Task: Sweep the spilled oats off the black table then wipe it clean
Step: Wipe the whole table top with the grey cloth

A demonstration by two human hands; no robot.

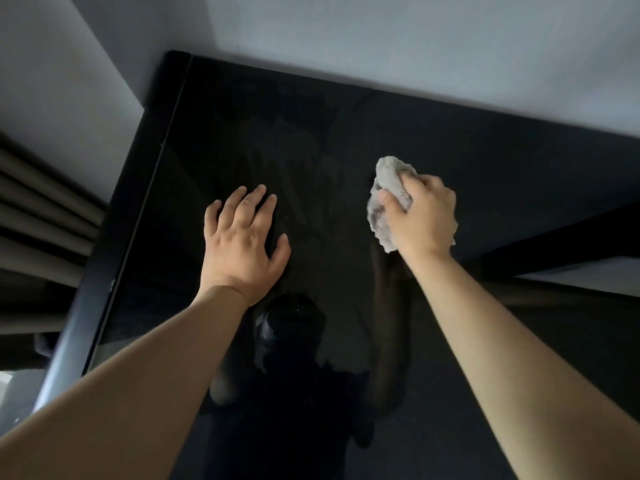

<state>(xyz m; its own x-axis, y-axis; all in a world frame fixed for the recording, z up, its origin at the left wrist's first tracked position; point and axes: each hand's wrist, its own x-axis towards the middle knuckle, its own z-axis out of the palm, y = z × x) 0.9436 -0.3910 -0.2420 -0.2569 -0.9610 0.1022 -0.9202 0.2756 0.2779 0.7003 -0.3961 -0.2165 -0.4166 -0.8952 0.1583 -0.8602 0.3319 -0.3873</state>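
A glossy black table (502,174) fills most of the view and mirrors my arms. My right hand (424,220) grips a crumpled grey cloth (386,188) and holds it down on the table right of centre. My left hand (242,242) lies flat on the table left of centre, fingers spread and straight. I see no oats on the dark surface.
The table's far edge meets a pale grey wall (415,39). Its left rim (104,265) runs diagonally, with brown pleated curtains (38,206) beyond it. A dark ledge (571,237) juts in at the right.
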